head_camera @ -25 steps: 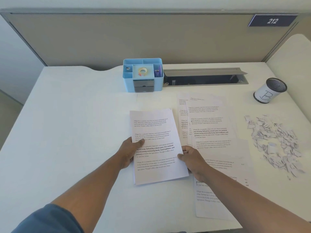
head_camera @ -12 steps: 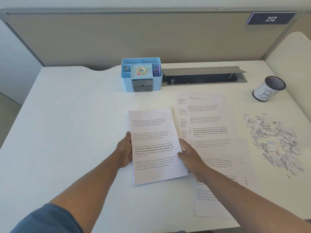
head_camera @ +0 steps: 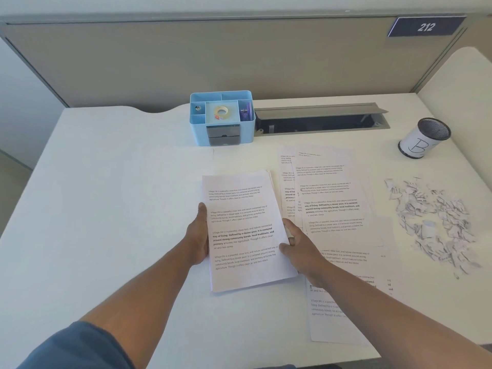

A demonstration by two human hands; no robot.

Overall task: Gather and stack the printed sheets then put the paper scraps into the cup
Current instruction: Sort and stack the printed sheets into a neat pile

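White tabletop [head_camera: 119, 209] carries loose printed white sheets [head_camera: 330, 198] right of the gathered sheet stack [head_camera: 245, 230], which left hand [head_camera: 198, 237] and right hand [head_camera: 298, 243] clamp edgewise; advise squaring edges before adding more.

Dark plate [head_camera: 426, 27] on partition, top right: "212" in white. Cup [head_camera: 423, 138] w/ hand-drawn "B" on white wrap, below plate. Stack of sheets [head_camera: 246, 230] left of cup: para starts "Village life is a peaceful, close-knit...", repeated; bold bit "Defined by a slower pace".
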